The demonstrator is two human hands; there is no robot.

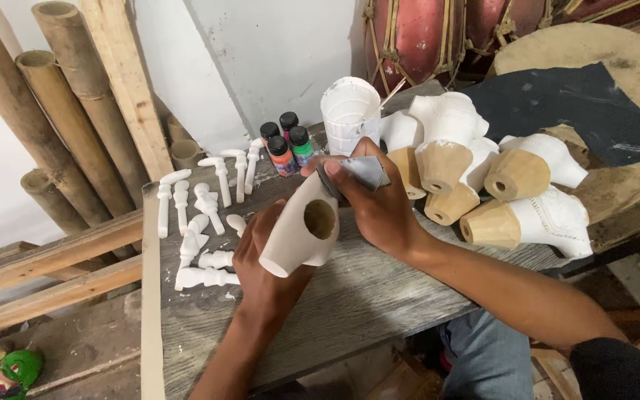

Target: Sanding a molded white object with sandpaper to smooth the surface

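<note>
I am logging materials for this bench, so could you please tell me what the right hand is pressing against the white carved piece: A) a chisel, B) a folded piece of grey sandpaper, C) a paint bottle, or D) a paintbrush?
B: the right hand pinches a folded piece of grey sandpaper against the top of the white carved piece, which the left hand supports from below.

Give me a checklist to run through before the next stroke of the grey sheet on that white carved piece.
1. Left hand grips white carved piece from below: ok.
2. Right hand holds grey sheet against the piece's top: ok.
3. Piece's round hole faces the camera, unobstructed: ok.
4. Paint bottles capped, upright, apart from hands: ok.
5. White cup upright behind the hands: ok.
6. Sheet's grit or wear: cannot tell.
</note>
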